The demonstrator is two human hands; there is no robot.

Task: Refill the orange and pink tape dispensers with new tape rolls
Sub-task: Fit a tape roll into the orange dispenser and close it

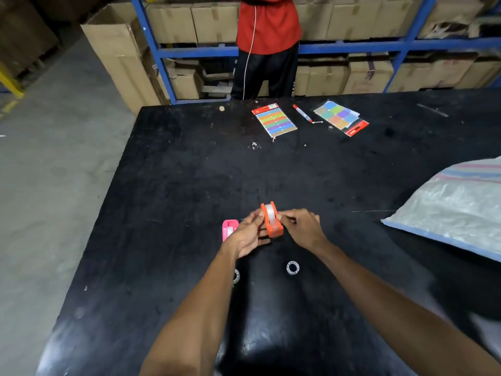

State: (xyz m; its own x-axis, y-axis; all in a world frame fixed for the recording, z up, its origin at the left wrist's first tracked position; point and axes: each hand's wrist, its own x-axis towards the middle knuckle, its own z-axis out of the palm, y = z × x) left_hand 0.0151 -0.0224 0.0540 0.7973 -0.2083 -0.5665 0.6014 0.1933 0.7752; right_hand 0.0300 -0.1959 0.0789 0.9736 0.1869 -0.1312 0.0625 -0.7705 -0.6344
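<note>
Orange dispenser [272, 223], clear roll seated: my left hand [248, 236] and right hand [302, 226] fingers closed on its sides. Pink dispenser [230, 229] beside it on bench [173, 185]; empty core [292, 267] nearer me.

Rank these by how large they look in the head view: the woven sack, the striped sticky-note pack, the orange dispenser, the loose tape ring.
1. woven sack
2. striped sticky-note pack
3. orange dispenser, nearer the camera, so its rank against the pack is unsure
4. loose tape ring

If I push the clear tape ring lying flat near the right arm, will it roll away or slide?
The small clear tape ring lies flat on the black table, so it would probably slide, not roll. It looks thin and hollow, likely very light. Stood on edge, it might roll.
</note>
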